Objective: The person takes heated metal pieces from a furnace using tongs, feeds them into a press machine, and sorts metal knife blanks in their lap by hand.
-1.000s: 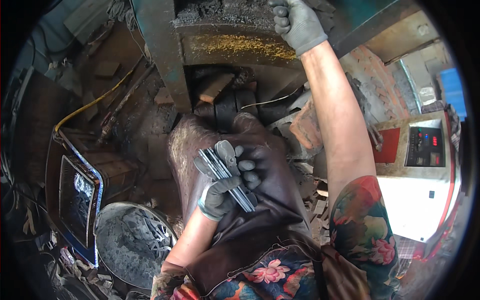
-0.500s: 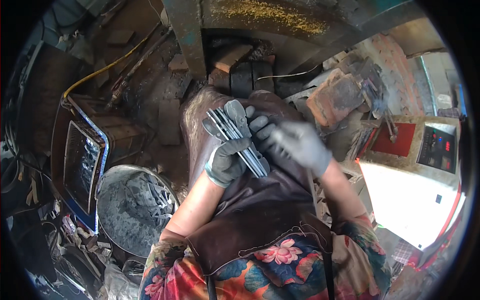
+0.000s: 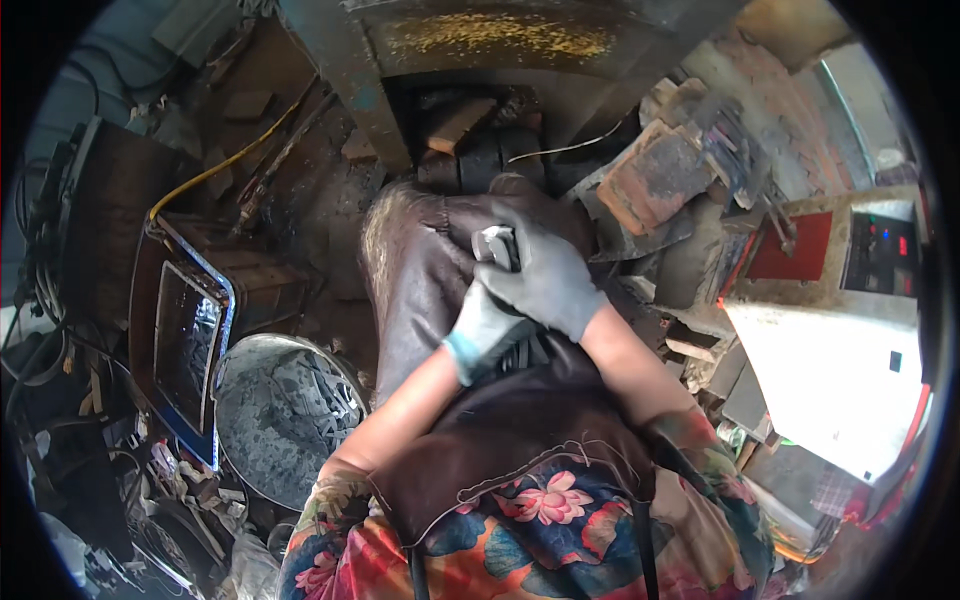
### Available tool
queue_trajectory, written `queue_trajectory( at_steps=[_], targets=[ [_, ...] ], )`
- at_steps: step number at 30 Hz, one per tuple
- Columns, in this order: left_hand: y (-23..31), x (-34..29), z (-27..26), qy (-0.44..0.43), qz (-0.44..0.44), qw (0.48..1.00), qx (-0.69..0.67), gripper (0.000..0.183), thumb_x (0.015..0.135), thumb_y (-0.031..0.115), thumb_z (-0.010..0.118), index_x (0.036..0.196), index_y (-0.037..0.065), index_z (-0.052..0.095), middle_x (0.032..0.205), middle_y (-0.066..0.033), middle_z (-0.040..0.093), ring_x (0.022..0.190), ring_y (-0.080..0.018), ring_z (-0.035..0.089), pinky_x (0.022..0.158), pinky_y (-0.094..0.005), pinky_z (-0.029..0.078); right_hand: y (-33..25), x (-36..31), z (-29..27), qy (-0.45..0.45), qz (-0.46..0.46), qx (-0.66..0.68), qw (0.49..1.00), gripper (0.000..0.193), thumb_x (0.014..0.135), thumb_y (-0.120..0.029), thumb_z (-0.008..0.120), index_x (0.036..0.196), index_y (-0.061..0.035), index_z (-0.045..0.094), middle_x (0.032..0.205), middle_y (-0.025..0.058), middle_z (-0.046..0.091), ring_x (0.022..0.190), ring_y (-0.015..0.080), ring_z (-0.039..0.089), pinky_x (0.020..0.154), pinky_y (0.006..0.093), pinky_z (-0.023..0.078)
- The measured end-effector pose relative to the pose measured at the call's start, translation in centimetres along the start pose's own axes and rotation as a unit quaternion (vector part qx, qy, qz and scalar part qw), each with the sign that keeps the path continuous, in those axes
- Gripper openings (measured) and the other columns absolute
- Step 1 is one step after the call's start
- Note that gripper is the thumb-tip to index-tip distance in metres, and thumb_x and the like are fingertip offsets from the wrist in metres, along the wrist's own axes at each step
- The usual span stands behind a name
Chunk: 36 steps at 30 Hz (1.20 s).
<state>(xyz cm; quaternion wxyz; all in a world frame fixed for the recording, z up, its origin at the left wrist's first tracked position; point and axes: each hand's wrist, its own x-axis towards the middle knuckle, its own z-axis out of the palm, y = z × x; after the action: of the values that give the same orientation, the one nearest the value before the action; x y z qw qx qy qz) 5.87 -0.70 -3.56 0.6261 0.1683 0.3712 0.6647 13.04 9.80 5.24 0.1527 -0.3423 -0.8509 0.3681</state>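
Observation:
My gloved hands are together above the dark leather apron (image 3: 410,290) over my lap. Between them sits a bundle of flat grey metal pieces (image 3: 497,240), whose rounded ends poke out at the top. More of their dark lower ends show under the palms. My left hand (image 3: 485,328) is closed around the bundle from below. My right hand (image 3: 552,278) lies over the bundle with its fingers curled round the upper part, and hides most of it. Both gloves are grey and smudged.
At my left stands a round metal bucket (image 3: 285,420) with grey strips in it, beside a blue-edged metal frame (image 3: 185,350). Bricks (image 3: 660,175) are piled ahead to the right. A white cabinet (image 3: 825,370) with a control panel (image 3: 880,255) stands on the right.
My right hand has come in from the right and closed over the metal pieces. The bundle, plainly seen in the left hand before, is now mostly covered. The view has shifted slightly.

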Motion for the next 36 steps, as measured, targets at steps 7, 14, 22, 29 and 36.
queue_trajectory(
  at_steps=[7,14,22,29,36],
  targets=[
    [3.6,-2.7,2.3,-0.067,-0.152,0.960,-0.226,0.057,0.084,0.019,0.070,0.131,0.000,0.046,0.118,-0.0129,0.061,0.109,-0.0271,0.061,0.094,-0.0401,0.051,5.2,0.4,-0.5,-0.323,0.071,0.615,0.716,0.045,0.087,-0.009,0.053,0.130,0.0035,0.052,0.124,0.0116,0.060,0.108,0.0183,0.059,0.098,0.0298,0.044],
    [2.0,-2.0,1.1,0.009,-0.122,0.959,-0.256,0.029,0.089,0.009,0.063,0.117,0.007,0.056,0.105,-0.0085,0.064,0.095,-0.0209,0.064,0.084,-0.0377,0.055,3.9,-1.3,-1.1,-0.071,-0.181,0.156,0.968,0.028,0.095,-0.027,0.054,0.109,-0.0041,0.063,0.115,0.0149,0.061,0.089,0.0352,0.064,0.081,0.0414,0.052],
    [3.6,-0.7,3.1,0.058,-0.063,0.972,-0.220,0.036,0.089,0.004,0.060,0.124,0.011,0.052,0.114,-0.0079,0.063,0.102,-0.0266,0.062,0.090,-0.0416,0.052,3.6,-9.0,-5.3,-0.144,0.008,-0.064,0.987,0.035,0.091,-0.040,0.052,0.093,-0.0083,0.068,0.082,0.0176,0.066,0.080,0.0384,0.063,0.073,0.0465,0.050],
    [3.4,0.1,0.9,0.008,-0.067,0.960,-0.273,0.025,0.092,0.010,0.059,0.117,0.012,0.059,0.101,-0.0109,0.066,0.088,-0.0268,0.066,0.080,-0.0428,0.056,7.1,-7.6,-7.1,0.188,0.281,0.380,0.861,0.026,0.097,-0.028,0.053,0.093,-0.0055,0.066,0.061,0.0055,0.058,0.050,0.0104,0.056,0.045,0.0253,0.043],
    [2.3,0.3,-1.1,-0.003,-0.120,0.961,-0.248,0.030,0.088,0.002,0.063,0.116,0.011,0.059,0.106,-0.0031,0.065,0.095,-0.0236,0.063,0.081,-0.0431,0.056,17.2,-2.5,-11.7,0.415,0.242,0.404,0.778,0.026,0.100,-0.027,0.050,0.103,-0.0041,0.062,0.073,0.0045,0.059,0.058,0.0098,0.056,0.050,0.0249,0.045]
  ],
)
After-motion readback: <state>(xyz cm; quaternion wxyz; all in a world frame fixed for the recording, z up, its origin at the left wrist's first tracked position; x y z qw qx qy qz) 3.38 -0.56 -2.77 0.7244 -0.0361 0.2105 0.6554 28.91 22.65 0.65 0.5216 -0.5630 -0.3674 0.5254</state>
